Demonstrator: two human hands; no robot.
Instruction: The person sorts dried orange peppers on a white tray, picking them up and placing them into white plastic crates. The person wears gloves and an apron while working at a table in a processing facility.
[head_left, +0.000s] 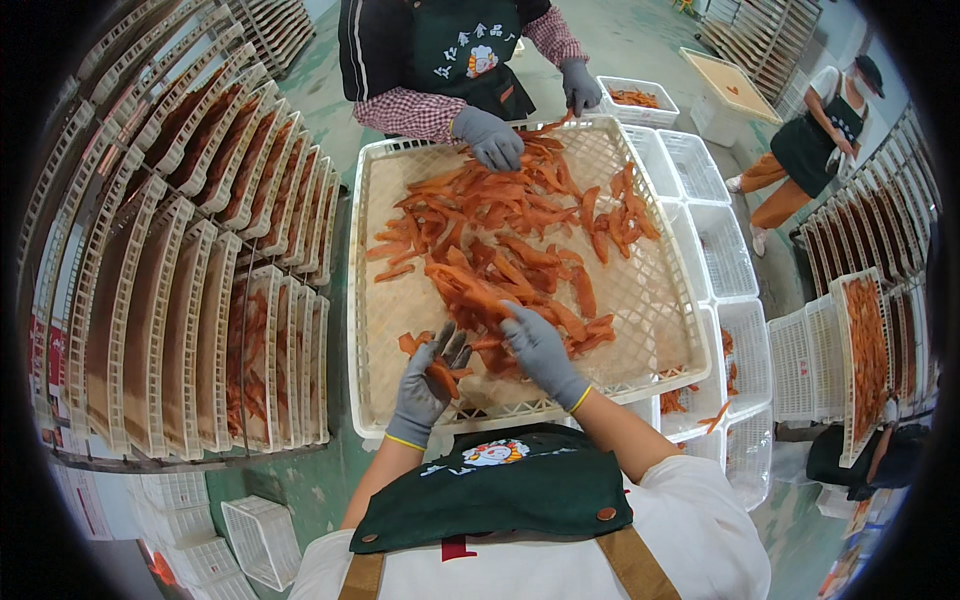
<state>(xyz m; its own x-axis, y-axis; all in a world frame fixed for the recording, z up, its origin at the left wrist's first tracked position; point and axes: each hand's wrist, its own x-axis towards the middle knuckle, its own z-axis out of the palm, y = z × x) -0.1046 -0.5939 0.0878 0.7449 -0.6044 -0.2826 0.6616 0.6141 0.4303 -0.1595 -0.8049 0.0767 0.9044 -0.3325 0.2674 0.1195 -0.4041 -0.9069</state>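
Observation:
A white plastic mesh tray (679, 315) lies before me, bearing a loose heap of orange dried food strips (487, 202). My left hand (426, 386), in a grey glove, is turned palm up over the tray's near side. Several orange strips (442, 373) rest in its grip, their ends sticking out past the fingers. My right hand (544, 352), gloved too, is at the heap's near edge, its fingertips against the strips. Whether it grips one is hidden by the hand.
Across the tray, a co-worker's gloved hands (491, 139) handle strips. White plastic baskets (720, 259) line the right side, some holding strips. A rack of loaded trays (247, 180) stands at left. Another person (806, 142) stands at far right. An upright tray of strips (866, 360) is at right.

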